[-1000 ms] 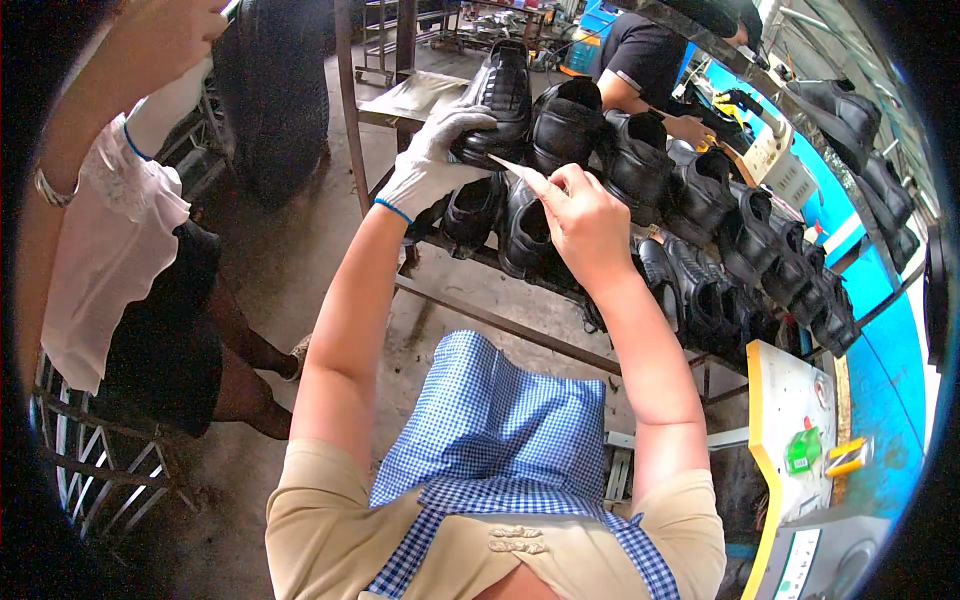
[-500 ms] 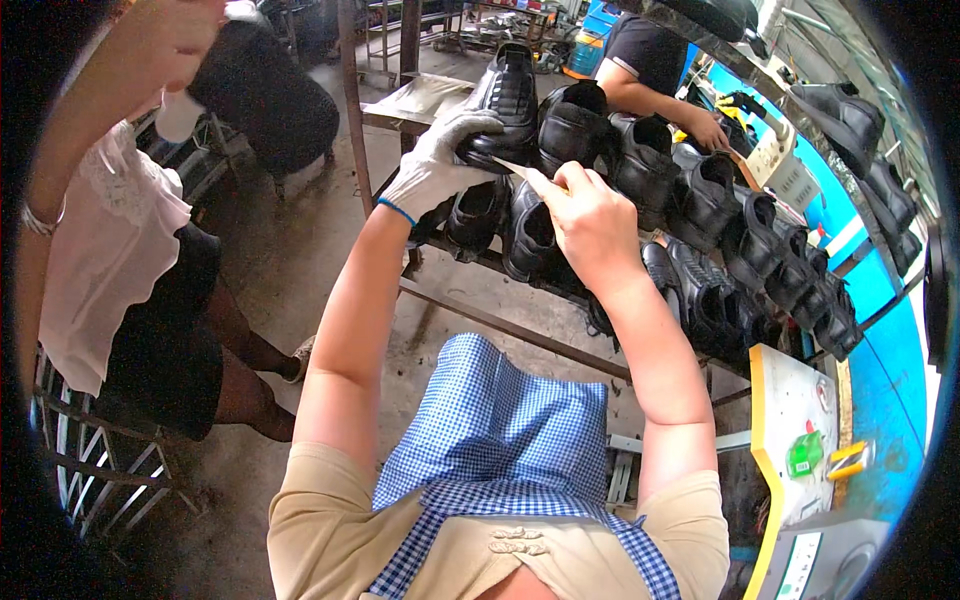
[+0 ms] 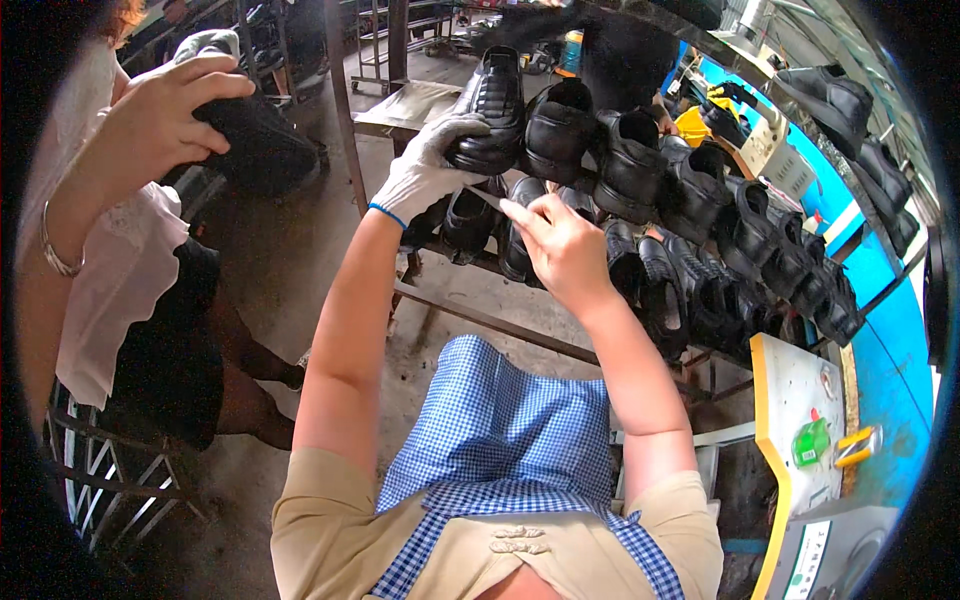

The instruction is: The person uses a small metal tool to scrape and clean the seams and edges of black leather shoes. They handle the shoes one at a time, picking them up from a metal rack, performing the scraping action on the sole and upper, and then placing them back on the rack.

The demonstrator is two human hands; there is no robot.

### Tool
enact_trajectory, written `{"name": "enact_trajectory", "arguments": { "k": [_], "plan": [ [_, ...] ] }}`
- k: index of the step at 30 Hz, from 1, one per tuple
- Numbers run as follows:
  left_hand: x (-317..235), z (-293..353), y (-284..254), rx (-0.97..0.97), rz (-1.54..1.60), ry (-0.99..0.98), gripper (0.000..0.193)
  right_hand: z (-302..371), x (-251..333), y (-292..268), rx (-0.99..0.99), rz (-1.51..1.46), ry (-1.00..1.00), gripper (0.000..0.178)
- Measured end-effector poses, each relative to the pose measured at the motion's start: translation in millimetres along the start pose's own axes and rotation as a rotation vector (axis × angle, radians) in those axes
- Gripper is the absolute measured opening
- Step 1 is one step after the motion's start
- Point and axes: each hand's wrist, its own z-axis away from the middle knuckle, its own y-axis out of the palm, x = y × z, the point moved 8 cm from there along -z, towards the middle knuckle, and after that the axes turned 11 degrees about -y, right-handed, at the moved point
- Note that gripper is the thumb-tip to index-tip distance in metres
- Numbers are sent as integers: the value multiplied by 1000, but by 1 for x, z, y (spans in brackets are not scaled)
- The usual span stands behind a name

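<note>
My left hand [image 3: 428, 165], in a white knit glove with a blue cuff edge, grips a black shoe [image 3: 488, 115] by its side and lower end. The shoe is tilted with its ridged upper facing me. My bare right hand [image 3: 560, 245] is closed round a thin, pointed, blade-like tool [image 3: 484, 196], its handle hidden in the fingers. The tool's tip points left, just below the shoe and close to my gloved fingers; whether it touches the shoe I cannot tell.
Rows of black shoes [image 3: 690, 190] fill a metal rack [image 3: 500, 325] ahead and right. At left a co-worker's hands [image 3: 185, 115] hold another black shoe [image 3: 255, 145]. A yellow-edged white panel [image 3: 800, 390] with a green bottle [image 3: 810, 441] stands at right.
My right hand and the tool have moved down and left, from the shoe's lower edge to below it. At left, the co-worker's raised arm has come down, and a gloved hand with a shoe shows.
</note>
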Motion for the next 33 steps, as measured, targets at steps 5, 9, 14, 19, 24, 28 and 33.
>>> {"name": "enact_trajectory", "arguments": {
  "k": [5,9,14,19,24,28,33],
  "plan": [
    [-9,1,0,-7,-38,-19,58,37,-15,-14,-13,-54,151,29],
    [-7,3,0,-78,-51,118,60,72,-33,-22,-10,-55,276,26],
    [-39,29,0,-248,-79,97,70,141,-44,-23,65,-121,440,21],
    [-54,85,0,-477,-172,124,50,235,-33,-3,220,-193,671,20],
    [-20,123,21,-342,-166,-32,41,356,-8,25,422,-173,919,22],
    [15,112,-12,-458,-62,-54,30,399,21,26,513,-106,1012,28],
    [-12,40,-78,-641,-476,116,41,422,31,34,548,-3,1000,30]
  ]
}}
